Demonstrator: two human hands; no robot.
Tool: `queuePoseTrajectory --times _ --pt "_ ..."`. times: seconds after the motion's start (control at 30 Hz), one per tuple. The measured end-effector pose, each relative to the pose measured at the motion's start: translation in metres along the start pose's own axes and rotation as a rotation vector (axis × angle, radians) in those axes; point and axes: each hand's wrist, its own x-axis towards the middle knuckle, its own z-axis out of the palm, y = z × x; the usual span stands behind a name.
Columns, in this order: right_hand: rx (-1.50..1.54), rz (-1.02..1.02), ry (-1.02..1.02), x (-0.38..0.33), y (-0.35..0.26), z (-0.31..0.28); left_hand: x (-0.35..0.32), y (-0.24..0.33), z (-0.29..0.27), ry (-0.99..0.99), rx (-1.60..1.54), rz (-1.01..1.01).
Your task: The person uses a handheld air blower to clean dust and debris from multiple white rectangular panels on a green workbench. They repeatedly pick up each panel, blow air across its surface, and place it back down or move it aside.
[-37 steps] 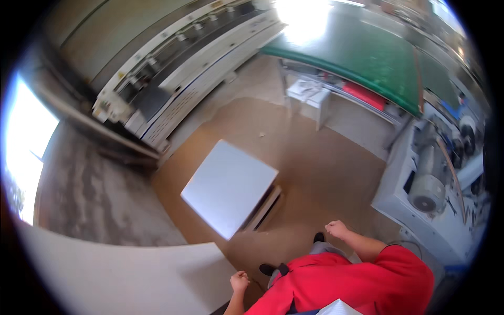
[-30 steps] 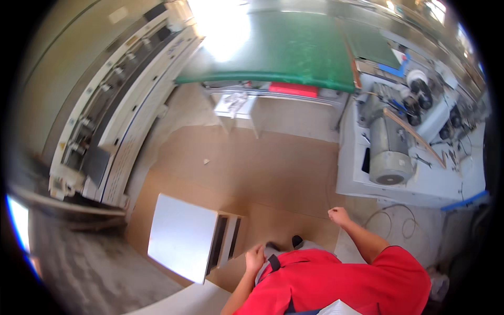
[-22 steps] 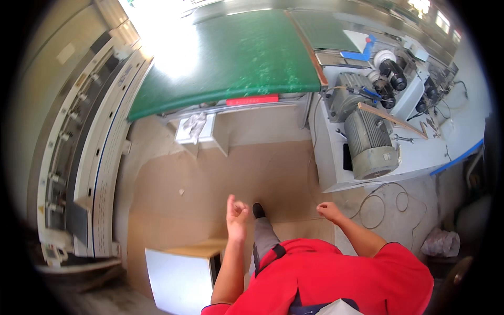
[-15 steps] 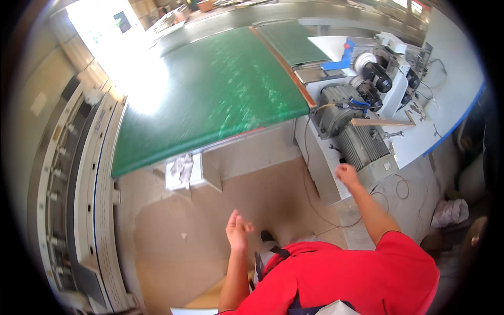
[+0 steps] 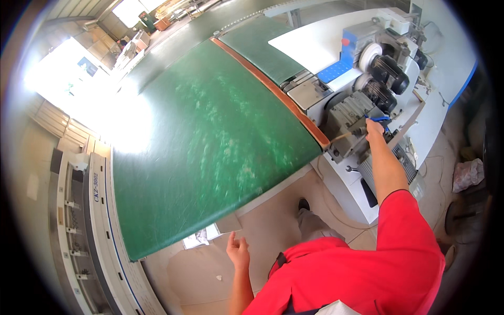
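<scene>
— Head view: where are the hands?
— Right hand (image 5: 374, 128) is closed on a blue handle (image 5: 382, 120) at the grey motor (image 5: 353, 116), beside the green tabletop (image 5: 210, 131). Left hand (image 5: 239, 252) hangs open, empty, over the floor (image 5: 273, 226).
— Advice?
— I'd keep that grip firm, clear of the pulleys (image 5: 391, 73).

Bright daylight glare upper left; fisheye edges bend, slightly blurred.
</scene>
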Motion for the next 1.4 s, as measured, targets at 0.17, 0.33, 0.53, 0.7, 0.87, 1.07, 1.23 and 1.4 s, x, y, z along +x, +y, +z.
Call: queuePoseTrajectory --times 0.17,0.33,0.53,0.7,0.87,1.07,1.23,1.4 --pt "-0.002 0.254 0.439 0.114 0.014 0.026 0.078 0.027 0.034 -0.032 -0.043 0.186" --pt "0.314 -0.165 0.329 0.045 0.032 0.025 0.144 0.076 0.067 -0.035 0.077 0.280" --pt "0.771 -0.089 0.129 0.035 0.040 -0.010 0.247 0.109 0.107 -0.231 0.170 0.514" --pt "1.072 -0.035 0.305 0.052 0.026 -0.029 0.295 0.153 0.142 -0.389 0.213 0.563" --pt "1.093 -0.370 -0.015 0.057 0.017 -0.067 0.315 0.148 0.132 -0.414 0.246 0.526" --pt "-0.136 -0.630 -0.384 -0.152 -0.082 0.000 0.338 0.165 0.206 -0.490 0.351 0.688" --pt "-0.928 -1.052 -0.775 -0.272 -0.082 0.123 0.390 0.176 0.271 -0.454 0.454 0.855" --pt "-0.412 -0.660 -0.631 -0.257 -0.133 0.173 0.484 0.170 0.302 -0.335 0.652 0.889"
